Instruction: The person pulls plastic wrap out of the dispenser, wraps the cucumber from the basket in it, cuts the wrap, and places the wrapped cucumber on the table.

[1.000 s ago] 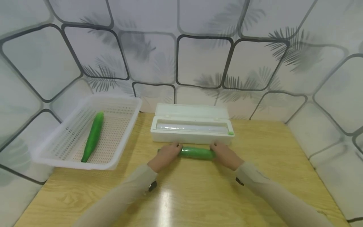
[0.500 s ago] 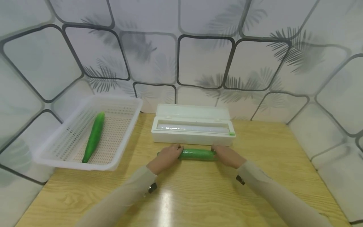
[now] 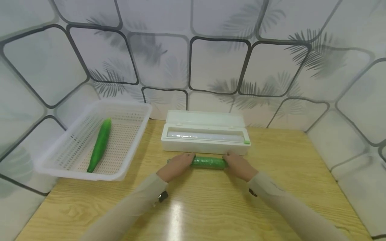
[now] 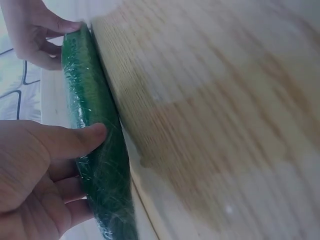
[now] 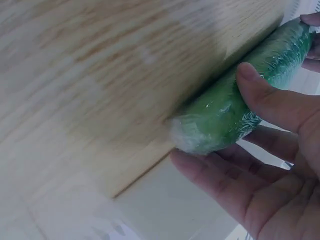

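A green cucumber wrapped in shiny clear film lies crosswise on the wooden table, just in front of a white cling film box. My left hand grips its left part, thumb on the near side and fingers on the far side, as the left wrist view shows with the cucumber between them. At the other end my right hand holds it; in the right wrist view the thumb presses one side of the cucumber and the fingers lie along the other. Bunched film covers the right tip.
Behind the hands stands the open cling film box, its lid tipped back and a film roll inside. To the left a white plastic basket holds another cucumber. A patterned wall rises behind the table.
Both hands keep hold of the wrapped cucumber, which turns slightly and shifts only a little in place. The right hand has moved slightly right, then back left. Box and basket stay put.
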`<state>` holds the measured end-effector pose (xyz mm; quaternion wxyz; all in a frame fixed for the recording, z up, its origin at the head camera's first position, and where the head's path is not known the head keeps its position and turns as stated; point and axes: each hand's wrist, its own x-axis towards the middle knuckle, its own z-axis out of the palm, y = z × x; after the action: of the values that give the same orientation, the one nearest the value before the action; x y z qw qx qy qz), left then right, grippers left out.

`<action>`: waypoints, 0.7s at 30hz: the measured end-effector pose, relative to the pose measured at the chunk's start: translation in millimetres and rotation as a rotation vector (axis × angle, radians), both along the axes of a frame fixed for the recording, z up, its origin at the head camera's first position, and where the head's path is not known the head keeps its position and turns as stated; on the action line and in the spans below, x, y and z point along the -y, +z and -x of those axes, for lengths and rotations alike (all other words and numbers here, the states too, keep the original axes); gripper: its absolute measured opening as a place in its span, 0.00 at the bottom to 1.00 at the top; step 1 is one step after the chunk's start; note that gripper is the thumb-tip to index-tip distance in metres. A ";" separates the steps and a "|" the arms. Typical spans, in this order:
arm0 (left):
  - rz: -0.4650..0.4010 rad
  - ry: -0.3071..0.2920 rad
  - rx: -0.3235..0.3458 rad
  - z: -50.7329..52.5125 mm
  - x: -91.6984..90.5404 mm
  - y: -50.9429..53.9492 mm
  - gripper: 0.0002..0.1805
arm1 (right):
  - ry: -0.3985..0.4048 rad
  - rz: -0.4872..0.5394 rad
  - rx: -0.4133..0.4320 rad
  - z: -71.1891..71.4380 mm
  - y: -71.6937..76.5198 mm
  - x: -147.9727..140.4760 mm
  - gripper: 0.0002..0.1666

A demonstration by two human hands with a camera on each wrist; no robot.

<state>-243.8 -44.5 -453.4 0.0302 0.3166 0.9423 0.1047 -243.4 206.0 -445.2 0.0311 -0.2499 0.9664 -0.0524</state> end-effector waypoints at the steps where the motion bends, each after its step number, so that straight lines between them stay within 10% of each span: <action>1: -0.008 0.002 0.007 0.1 -0.1 -0.2 0.12 | 0.007 0.011 -0.006 -0.1 0.2 -0.7 0.23; 21: -0.156 -0.023 -0.187 -2.9 10.0 -1.9 0.17 | 0.188 -0.044 -0.059 3.5 -1.3 50.4 0.28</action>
<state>-240.9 -54.5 -455.3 -0.0816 0.3370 0.9264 0.1471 -246.8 155.7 -446.5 0.0127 -0.3403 0.9400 -0.0207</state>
